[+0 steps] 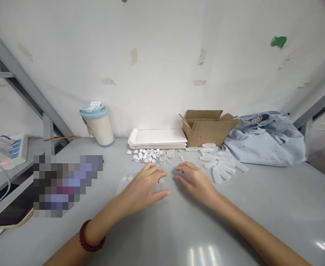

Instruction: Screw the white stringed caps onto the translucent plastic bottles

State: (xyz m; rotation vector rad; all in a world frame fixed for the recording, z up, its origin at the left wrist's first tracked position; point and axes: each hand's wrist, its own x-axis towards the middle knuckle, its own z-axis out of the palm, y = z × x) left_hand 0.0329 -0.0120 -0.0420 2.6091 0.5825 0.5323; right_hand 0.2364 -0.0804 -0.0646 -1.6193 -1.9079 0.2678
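Observation:
My left hand (144,184) hovers low over the grey table, thumb and fingers apart. A translucent plastic piece (158,186) lies between its thumb and fingers, seemingly not gripped. Partly hidden behind that hand are more translucent pieces with thin white loops (122,183). To the right, my right hand (194,183) is slightly curled, with a gap between thumb and fingers and nothing visible in it. Beyond both hands lie a heap of small white caps (147,155) and a bundle of white cords (169,156). Loose translucent plastic tubes (217,174) are fanned out beyond my right hand.
Along the wall stand a cup with a blue lid (100,125), a stack of white padded envelopes (159,138), an open cardboard box (211,131) and a light blue cloth (264,142). A phone (15,203) and a power strip (11,151) are at the left.

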